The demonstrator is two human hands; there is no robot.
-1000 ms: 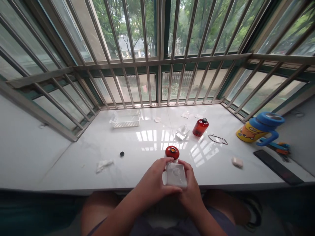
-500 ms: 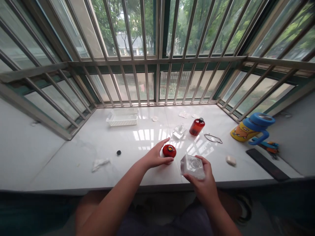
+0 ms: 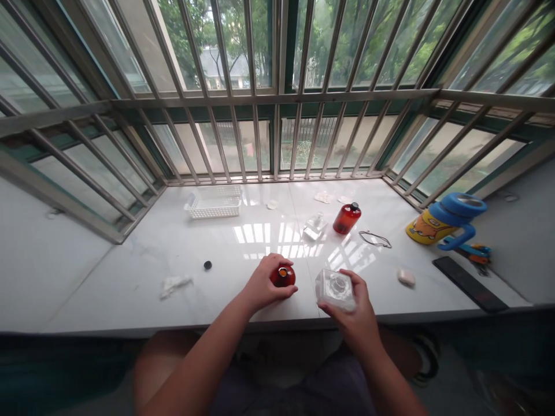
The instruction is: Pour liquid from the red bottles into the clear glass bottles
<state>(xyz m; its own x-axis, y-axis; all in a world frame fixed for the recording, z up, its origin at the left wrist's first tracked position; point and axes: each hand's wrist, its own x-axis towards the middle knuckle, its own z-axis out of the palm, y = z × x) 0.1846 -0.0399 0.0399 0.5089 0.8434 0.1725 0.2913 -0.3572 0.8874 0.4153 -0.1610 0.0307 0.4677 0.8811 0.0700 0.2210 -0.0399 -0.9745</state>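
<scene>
My left hand is wrapped round a red bottle whose uncapped mouth faces up. In my right hand is a clear square glass bottle, held by its sides with its round neck toward me. Left of my left hand lies a small black cap. Beyond the hands, a second clear glass bottle and a red bottle with a black cap stand close together on the white counter.
A white basket sits at the back left. Crumpled tissue lies at the left. Toward the right are a thin cord loop, a pale soap-like lump, a black phone and a blue-and-yellow mug. Metal bars line the window.
My left hand has closed round the red bottle and drawn it left and slightly toward me. The right hand with the clear bottle has shifted only slightly.
</scene>
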